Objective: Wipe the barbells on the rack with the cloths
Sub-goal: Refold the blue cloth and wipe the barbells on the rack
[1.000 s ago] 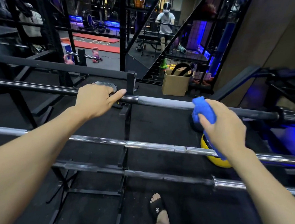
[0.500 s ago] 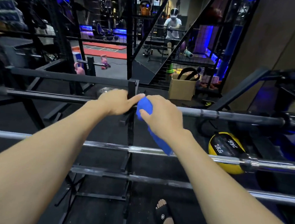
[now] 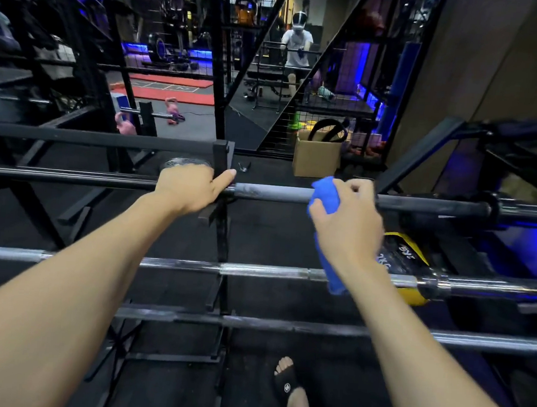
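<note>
Three barbells lie level across a black rack (image 3: 222, 248). The far barbell (image 3: 271, 193) is dark grey, the middle barbell (image 3: 255, 270) is chrome, the near barbell (image 3: 283, 326) is dark. My left hand (image 3: 188, 189) grips the far barbell just left of the rack's upright post. My right hand (image 3: 349, 222) holds a blue cloth (image 3: 325, 195) wrapped over the far barbell, right of the post. The cloth's tail hangs down past the middle barbell.
A yellow and black 2 kg ball (image 3: 400, 262) sits below the bars at right. A cardboard box (image 3: 317, 157) stands behind the rack. My sandalled foot (image 3: 288, 388) is on the black floor. A mirror (image 3: 297, 51) reflects a person.
My right hand slid the cloth left along the far barbell up to my left hand, then back to the right. My left hand stayed put on the bar.
</note>
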